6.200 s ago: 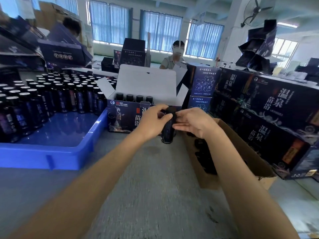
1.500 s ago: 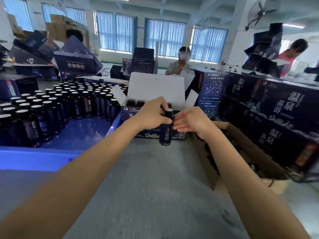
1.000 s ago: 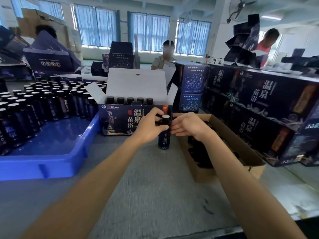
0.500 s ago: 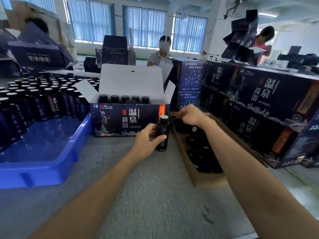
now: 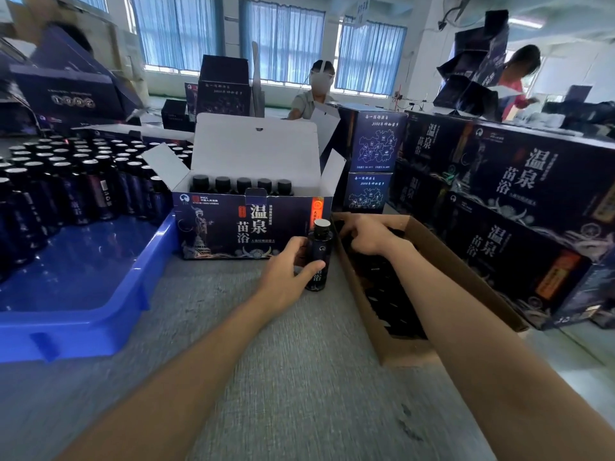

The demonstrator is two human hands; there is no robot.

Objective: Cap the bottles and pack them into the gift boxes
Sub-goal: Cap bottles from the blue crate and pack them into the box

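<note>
Now, left hand grips the bottle, thumb across the front and fingers curled behind. Bottle upright on the worktop, at 2 o'clock of that hand, touching it. Gift box at 11 o'clock of the bottle, just beside it, lid up, five capped bottles along its back row. Right hand at 2 o'clock of the bottle, apart from it, inside the carton, fingers bent down among dark pieces; whether it pinches one, cannot tell. Blue tray at 9 o'clock, packed with bottles at its far end.
</note>
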